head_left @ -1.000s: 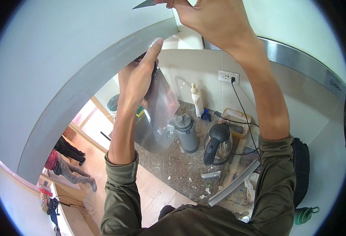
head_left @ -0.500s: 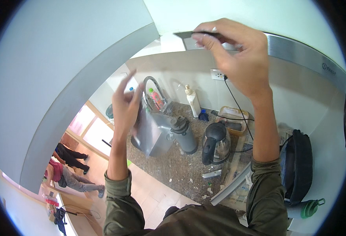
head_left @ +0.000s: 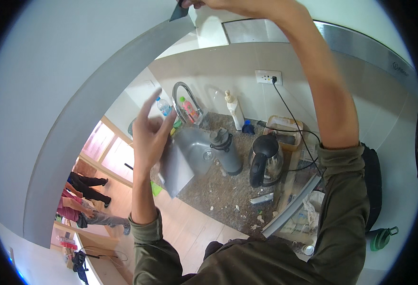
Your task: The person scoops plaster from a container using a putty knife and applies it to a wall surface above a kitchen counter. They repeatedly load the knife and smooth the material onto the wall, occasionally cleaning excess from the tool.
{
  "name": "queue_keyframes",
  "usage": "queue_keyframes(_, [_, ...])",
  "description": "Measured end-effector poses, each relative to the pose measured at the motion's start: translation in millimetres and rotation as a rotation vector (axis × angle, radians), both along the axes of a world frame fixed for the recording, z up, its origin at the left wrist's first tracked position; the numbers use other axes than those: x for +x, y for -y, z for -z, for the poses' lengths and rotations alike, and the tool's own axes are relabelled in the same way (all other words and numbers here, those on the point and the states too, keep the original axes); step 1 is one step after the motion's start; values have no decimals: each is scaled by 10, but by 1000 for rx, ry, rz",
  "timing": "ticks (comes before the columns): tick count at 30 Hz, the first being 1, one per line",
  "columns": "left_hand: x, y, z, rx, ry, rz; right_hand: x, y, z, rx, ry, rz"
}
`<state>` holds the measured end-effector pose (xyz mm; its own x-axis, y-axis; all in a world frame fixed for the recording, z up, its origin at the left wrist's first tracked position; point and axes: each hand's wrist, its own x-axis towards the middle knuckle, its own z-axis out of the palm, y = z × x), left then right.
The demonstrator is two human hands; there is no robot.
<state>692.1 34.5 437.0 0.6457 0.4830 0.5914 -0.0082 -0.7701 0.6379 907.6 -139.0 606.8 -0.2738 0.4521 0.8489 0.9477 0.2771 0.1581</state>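
My right hand (head_left: pixel 208 4) is raised to the top edge of the picture and partly cut off. Its fingers close on a scraper with a dark flat blade (head_left: pixel 179 12); the grip itself is hidden. The blade lies at the corner of a large white panel (head_left: pixel 99 52), by its grey edge strip (head_left: pixel 66 123). Lower down, my left hand (head_left: pixel 149 135) is held up with index finger and thumb apart. A flat grey plate (head_left: pixel 176 171) hangs beside its palm, over the sink's near side; the other fingers seem to hold it, mostly hidden.
A stone counter (head_left: pixel 218 204) carries a sink (head_left: pixel 192 142), a curved tap (head_left: pixel 175 90), a grey bottle (head_left: pixel 228 154), a kettle (head_left: pixel 266 159) with a cord, a white bottle (head_left: pixel 235 109) and a plastic tub (head_left: pixel 285 126). People (head_left: pixel 83 209) are at far left.
My right hand has moved up and left with the scraper, from the metal strip to the white panel's corner. My left hand has shifted slightly, and the grey plate has swung lower and left.
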Motion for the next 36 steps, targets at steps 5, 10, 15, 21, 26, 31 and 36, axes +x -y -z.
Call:
queue_keyframes(5, [536, 290, -492, 12, 291, 132, 40, -73, -121, -92, 79, 25])
queue_keyframes(10, [522, 198, -789, 102, 226, -98, -80, -130, -80, -20, 186, 15])
queue_keyframes(15, [736, 203, -756, 156, 377, -10, -48, -164, -160, -24, 170, 73])
queue_keyframes(21, [688, 142, -724, 151, 381, -54, 112, -391, -5, 441, 299, -26])
queue_keyframes(26, [603, 124, -720, 50, 379, -50, 13, -305, 73, 157, 115, -52])
queue_keyframes(31, [649, 171, -728, 29, 379, -11, -21, -279, 159, 55, 12, 8])
queue_keyframes(36, [692, 192, -737, 104, 416, -8, 69, -334, 186, 336, 200, 30])
